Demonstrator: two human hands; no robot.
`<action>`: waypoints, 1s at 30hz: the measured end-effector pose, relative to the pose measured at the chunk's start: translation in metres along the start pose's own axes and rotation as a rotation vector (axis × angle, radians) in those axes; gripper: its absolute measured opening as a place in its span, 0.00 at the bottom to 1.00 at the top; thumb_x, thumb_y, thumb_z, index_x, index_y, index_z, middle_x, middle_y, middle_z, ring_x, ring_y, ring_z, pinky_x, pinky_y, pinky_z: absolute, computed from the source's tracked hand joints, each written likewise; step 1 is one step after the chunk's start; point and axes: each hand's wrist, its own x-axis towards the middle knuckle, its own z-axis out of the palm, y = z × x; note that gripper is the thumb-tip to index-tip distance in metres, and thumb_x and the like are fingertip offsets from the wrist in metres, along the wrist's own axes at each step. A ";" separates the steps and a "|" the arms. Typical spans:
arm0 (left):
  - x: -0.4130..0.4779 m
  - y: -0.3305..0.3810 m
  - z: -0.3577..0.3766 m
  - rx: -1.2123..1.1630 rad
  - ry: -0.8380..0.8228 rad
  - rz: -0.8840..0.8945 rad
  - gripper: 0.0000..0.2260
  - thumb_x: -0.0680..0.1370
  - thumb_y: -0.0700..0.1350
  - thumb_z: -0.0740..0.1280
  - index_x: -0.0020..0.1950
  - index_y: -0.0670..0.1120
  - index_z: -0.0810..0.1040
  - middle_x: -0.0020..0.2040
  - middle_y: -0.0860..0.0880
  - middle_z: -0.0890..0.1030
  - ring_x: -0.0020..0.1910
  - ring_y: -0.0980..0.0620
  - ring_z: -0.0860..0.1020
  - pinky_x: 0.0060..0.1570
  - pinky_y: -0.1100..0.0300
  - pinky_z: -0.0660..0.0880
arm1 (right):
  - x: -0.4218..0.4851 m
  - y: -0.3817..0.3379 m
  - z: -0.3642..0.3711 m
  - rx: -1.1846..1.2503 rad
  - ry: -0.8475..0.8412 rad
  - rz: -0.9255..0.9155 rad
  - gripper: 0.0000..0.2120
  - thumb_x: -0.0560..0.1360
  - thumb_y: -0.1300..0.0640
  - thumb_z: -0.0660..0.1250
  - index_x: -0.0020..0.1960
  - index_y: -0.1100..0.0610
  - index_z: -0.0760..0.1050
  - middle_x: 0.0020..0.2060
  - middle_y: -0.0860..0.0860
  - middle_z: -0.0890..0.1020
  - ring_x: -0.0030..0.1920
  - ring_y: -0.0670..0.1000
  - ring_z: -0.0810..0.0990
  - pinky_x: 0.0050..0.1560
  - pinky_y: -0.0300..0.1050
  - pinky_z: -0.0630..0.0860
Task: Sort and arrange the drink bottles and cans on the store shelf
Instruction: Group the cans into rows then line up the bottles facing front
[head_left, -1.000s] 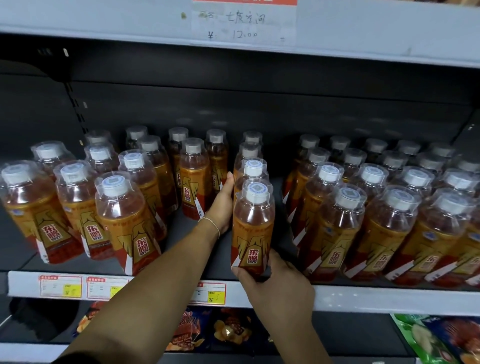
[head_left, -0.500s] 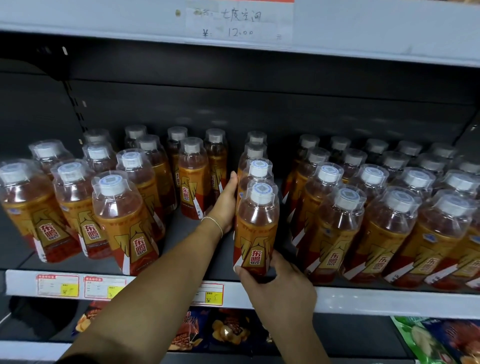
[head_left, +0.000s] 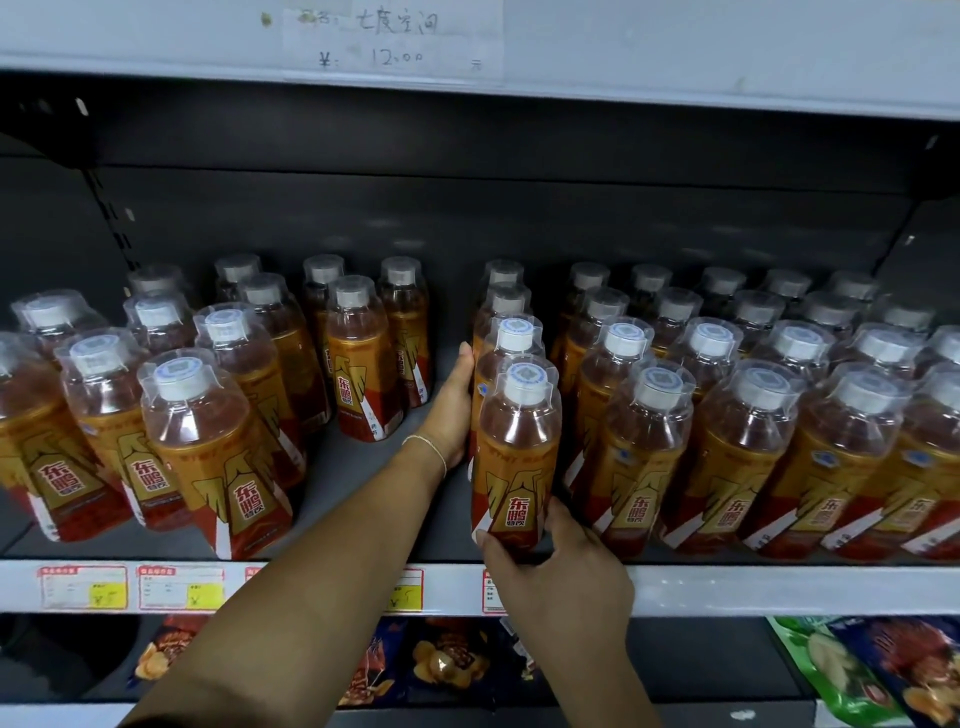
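**A:** Where do we have the front bottle (head_left: 517, 457)?

**B:** It stands upright at the head of its single file, with its foot near the shelf lip (head_left: 779, 590). The cap points straight up, so its long axis runs vertical. The second bottle (head_left: 506, 353) stands directly behind it.

**A:** And our hands?

**B:** Our right hand (head_left: 566, 582) wraps its foot from below and in front, thumb left of the label and fingers curled round the right. The bottle rises straight up out of that hand. Our left hand (head_left: 452, 415) lies flat, fingers straight, against the left side of the file, just behind and left of the front bottle. It grasps nothing, and we cannot see its thumb.

**A:** Which hand leads, then?

**B:** The right, we judge, since it has the real hold. But that hold is low, so a push at the foot could tip a tall bottle unless our left palm steadies the file.

**A:** Where is there room?

**B:** The right block (head_left: 639, 447) stands just beside the file, with only a narrow gap. The left cluster (head_left: 218, 452) is well apart, with bare shelf between. We would guess the file closes up rightward.
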 end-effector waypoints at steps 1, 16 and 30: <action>-0.001 0.000 0.000 0.000 0.009 0.004 0.26 0.81 0.63 0.51 0.52 0.49 0.84 0.52 0.45 0.85 0.51 0.49 0.84 0.45 0.57 0.81 | 0.000 0.001 -0.001 -0.002 0.002 -0.003 0.37 0.66 0.29 0.69 0.66 0.52 0.78 0.48 0.46 0.85 0.47 0.48 0.83 0.45 0.44 0.78; 0.002 -0.006 0.013 -0.055 0.015 0.000 0.29 0.82 0.62 0.50 0.46 0.49 0.87 0.47 0.46 0.86 0.46 0.50 0.85 0.42 0.58 0.80 | 0.000 0.010 -0.006 0.036 0.031 -0.009 0.33 0.64 0.34 0.76 0.60 0.55 0.81 0.45 0.46 0.86 0.44 0.48 0.84 0.41 0.44 0.80; 0.005 -0.011 0.014 0.015 -0.031 -0.012 0.25 0.82 0.62 0.49 0.57 0.47 0.78 0.49 0.46 0.86 0.48 0.50 0.84 0.43 0.58 0.81 | 0.001 0.018 -0.003 0.040 0.082 -0.041 0.33 0.61 0.39 0.81 0.56 0.60 0.83 0.44 0.51 0.87 0.42 0.52 0.85 0.39 0.47 0.81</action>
